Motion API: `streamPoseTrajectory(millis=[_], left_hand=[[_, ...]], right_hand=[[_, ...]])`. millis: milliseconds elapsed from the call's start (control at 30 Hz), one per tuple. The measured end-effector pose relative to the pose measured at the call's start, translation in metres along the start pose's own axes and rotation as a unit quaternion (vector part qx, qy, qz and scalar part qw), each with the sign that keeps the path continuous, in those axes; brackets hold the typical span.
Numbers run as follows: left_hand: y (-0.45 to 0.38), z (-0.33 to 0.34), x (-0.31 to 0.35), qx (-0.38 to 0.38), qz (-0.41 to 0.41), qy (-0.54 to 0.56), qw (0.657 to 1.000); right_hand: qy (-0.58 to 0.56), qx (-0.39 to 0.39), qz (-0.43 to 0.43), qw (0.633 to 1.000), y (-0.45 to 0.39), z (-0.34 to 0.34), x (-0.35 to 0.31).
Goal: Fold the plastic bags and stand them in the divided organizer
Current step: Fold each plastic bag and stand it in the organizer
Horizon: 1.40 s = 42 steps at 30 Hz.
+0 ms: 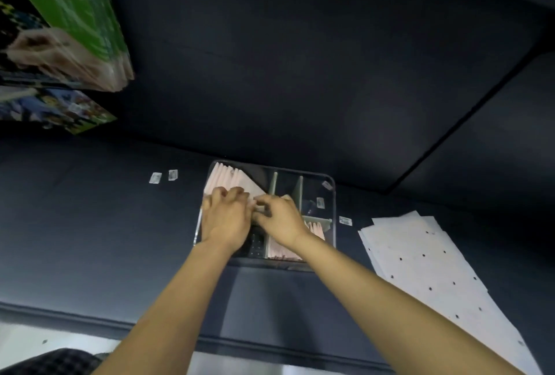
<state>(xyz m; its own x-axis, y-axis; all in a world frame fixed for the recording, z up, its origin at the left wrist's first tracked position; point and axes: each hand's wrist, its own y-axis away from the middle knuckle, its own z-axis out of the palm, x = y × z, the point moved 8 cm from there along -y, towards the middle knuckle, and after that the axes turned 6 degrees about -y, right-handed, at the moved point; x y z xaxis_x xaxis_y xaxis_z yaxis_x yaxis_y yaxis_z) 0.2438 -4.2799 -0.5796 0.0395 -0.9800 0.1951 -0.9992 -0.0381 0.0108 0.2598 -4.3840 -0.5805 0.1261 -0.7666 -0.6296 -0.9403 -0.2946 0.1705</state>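
A clear divided organizer (330, 182) sits on the dark surface ahead of me. Several folded pale pink bags (228, 179) stand in a row in its left compartment. More pink bags (315, 229) stand in a near right compartment, partly hidden by my right wrist. My left hand (223, 218) lies over the near end of the left row with its fingers curled onto the bags. My right hand (277, 218) meets it from the right, its fingers bent on a folded bag at the row's near end. What the fingertips hold is hidden.
A stack of flat white bags with black dots (426, 257) lies to the right of the organizer. Small white labels (155, 178) lie left of it. Green printed boxes (60, 23) stand at the far left. The surface's front edge runs near my elbows.
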Motion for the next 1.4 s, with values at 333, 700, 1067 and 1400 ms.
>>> streamPoseTrajectory(millis=[333,700,1067,1400], left_hand=[[0.053,-0.018,0.142,0.095,0.257,0.077,0.959],[0.174,0.147,0.194,-0.232,0.357,-0.070,0.902],[0.168,0.111,0.240,-0.241,0.153,0.280,0.916],[0.187,0.113,0.226,-0.394,-0.111,0.553,0.726]], right_hand=[[0.051,0.081,0.149,0.984,0.202,-0.121,0.234],[0.001,0.167,0.203,0.965,0.306,-0.112,0.342],[-0.009,0.155,-0.032,0.987,0.267,-0.102,0.230],[-0.276,-0.054,0.138,0.950,0.260,-0.072,0.240]])
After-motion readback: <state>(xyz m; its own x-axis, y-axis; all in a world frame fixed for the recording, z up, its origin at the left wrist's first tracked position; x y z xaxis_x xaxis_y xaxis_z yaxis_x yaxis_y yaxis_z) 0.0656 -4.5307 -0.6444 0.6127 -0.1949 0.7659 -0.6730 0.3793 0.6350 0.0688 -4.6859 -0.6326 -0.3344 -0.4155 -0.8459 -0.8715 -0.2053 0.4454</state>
